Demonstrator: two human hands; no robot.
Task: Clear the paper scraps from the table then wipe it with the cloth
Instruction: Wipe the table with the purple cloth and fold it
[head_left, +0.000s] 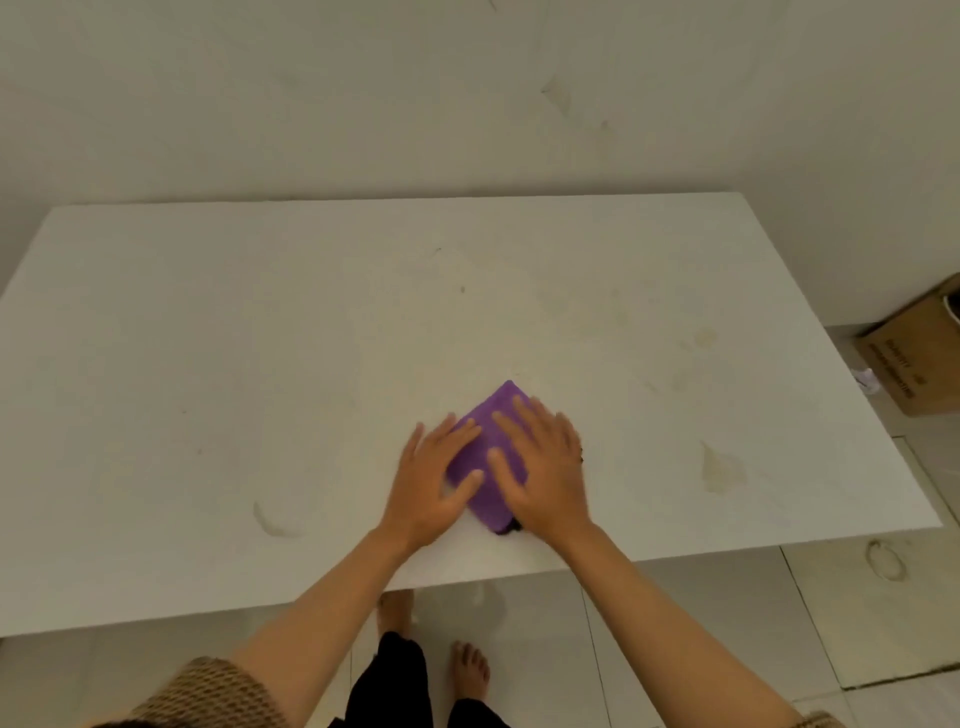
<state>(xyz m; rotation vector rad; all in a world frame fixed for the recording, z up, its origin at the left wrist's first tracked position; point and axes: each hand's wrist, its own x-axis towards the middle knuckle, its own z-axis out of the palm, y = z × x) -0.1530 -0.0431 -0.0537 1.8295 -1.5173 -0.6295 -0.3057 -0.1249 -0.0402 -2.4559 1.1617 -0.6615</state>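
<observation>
The white table (208, 338) fills most of the view, set against a pale wall. No paper scraps show anywhere on its top, so the clearing part of the task looks done. A brown cardboard box (919, 358) stands on the tiled floor off the table's right side.

Both hands lie flat on the cloth near the table's front edge. The left hand (434, 483) has its fingers spread and straight, pressing the cloth's left part. The right hand (545, 462) is likewise spread and presses the right part. Neither pinches or curls round anything.

The purple cloth (493, 431) is folded into a small pad, one corner pointing away from the person.

Yellowish stains mark the top to the right (719, 467) and left (272, 519) of the hands, so most of the wiping appears to be ahead.

A small white crumpled scrap (866, 379) lies on the floor just beside the box.
</observation>
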